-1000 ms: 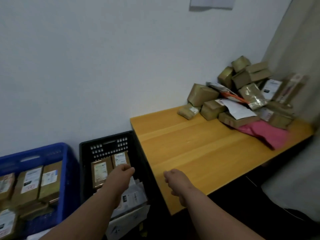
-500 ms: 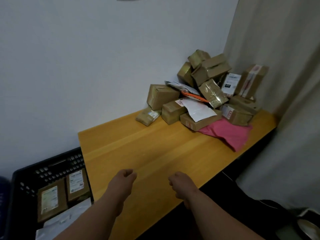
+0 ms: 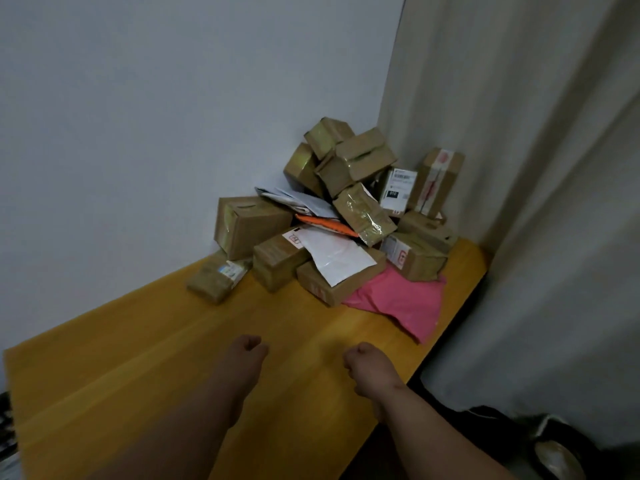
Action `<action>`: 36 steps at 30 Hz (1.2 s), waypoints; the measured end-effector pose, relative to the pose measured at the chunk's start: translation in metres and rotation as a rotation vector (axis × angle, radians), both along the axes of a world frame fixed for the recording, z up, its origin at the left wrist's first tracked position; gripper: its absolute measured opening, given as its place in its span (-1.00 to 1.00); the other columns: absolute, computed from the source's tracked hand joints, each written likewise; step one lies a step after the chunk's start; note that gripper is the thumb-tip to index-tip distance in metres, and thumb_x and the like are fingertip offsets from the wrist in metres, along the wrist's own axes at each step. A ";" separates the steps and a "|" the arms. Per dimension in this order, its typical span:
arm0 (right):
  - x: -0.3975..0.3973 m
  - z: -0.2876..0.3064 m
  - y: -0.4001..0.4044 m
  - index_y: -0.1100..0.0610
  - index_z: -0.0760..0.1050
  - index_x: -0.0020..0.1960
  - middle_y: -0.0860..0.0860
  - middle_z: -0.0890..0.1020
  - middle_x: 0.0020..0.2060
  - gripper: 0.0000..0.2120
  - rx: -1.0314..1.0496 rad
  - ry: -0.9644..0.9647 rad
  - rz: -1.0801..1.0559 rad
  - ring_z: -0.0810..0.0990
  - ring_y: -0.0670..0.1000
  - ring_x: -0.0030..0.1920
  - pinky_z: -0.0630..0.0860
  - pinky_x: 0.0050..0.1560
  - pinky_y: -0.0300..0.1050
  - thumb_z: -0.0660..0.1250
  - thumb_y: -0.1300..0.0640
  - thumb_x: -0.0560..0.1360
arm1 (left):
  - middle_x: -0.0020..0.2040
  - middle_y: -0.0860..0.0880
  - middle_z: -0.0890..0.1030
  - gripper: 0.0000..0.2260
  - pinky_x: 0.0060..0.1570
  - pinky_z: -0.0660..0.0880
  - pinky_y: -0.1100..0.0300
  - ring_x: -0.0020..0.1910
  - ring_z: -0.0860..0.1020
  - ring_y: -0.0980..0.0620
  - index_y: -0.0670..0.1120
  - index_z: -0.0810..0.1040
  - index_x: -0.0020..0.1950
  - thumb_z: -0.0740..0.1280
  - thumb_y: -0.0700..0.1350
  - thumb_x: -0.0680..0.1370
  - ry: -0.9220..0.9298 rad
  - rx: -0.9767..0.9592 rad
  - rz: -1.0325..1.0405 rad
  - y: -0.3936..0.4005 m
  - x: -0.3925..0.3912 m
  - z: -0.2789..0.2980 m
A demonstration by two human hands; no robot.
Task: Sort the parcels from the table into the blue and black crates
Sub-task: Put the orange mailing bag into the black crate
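A heap of brown cardboard parcels (image 3: 349,202) is stacked in the far right corner of the wooden table (image 3: 145,368). A pink mailer bag (image 3: 401,303) lies at the heap's front, and a small taped parcel (image 3: 218,277) sits apart at its left. A white envelope (image 3: 334,256) rests on a flat box. My left hand (image 3: 246,351) and my right hand (image 3: 367,367) hover over the near part of the table, both curled into loose fists with nothing in them, well short of the heap. Only a sliver of the black crate (image 3: 5,427) shows at the left edge; the blue crate is out of view.
A white wall runs behind the table. A grey curtain (image 3: 519,202) hangs close along the table's right end. On the floor at lower right lies a dark shoe (image 3: 557,448).
The view has swung right from the crates to the parcel heap. Both hands left the black crate's side and now hang over the table, still empty and curled.
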State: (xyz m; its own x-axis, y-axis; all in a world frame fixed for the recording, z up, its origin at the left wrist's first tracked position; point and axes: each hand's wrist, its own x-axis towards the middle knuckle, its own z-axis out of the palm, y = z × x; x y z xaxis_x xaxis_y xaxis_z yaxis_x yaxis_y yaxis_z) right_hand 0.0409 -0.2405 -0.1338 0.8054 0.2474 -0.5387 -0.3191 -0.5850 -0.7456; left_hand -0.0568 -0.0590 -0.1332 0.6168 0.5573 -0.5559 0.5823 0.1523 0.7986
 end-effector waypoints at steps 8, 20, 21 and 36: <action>0.090 -0.003 0.032 0.07 0.49 0.01 -0.09 0.48 -0.21 -0.91 0.005 -0.163 0.131 0.42 -0.13 -0.22 0.33 -0.23 -0.22 0.20 0.13 0.60 | 0.35 -0.13 0.43 -0.66 0.29 0.42 -0.14 0.27 0.44 -0.13 -0.09 0.40 0.39 0.23 -0.03 0.64 0.020 0.062 0.112 0.030 0.070 0.000; 0.289 -0.011 0.077 -0.02 0.34 0.43 0.05 0.39 0.37 -0.54 -0.301 -0.758 0.465 0.36 0.10 0.36 0.37 0.34 0.07 0.25 -0.06 0.55 | 0.03 0.00 0.52 -0.93 -0.02 0.34 0.10 -0.13 0.43 0.10 0.05 0.49 0.07 0.23 -0.03 0.64 -0.004 0.234 0.384 0.023 0.207 0.002; 0.297 -0.013 0.084 -0.04 0.28 0.47 0.05 0.35 0.39 -0.49 -0.335 -0.798 0.500 0.31 0.11 0.39 0.32 0.37 0.07 0.25 -0.07 0.55 | 0.00 0.02 0.51 -0.95 -0.02 0.33 0.11 -0.14 0.42 0.11 0.06 0.48 0.05 0.23 -0.02 0.63 0.001 0.255 0.406 0.023 0.210 0.002; 0.328 -0.003 0.100 0.13 0.59 0.10 0.07 0.61 0.00 -0.79 0.026 -0.815 0.363 0.56 0.11 0.05 0.49 0.10 0.02 0.21 0.10 0.61 | 0.06 -0.01 0.53 -0.87 -0.02 0.38 0.06 0.00 0.47 -0.01 0.02 0.51 0.12 0.22 -0.02 0.64 0.014 0.216 0.498 0.014 0.218 -0.001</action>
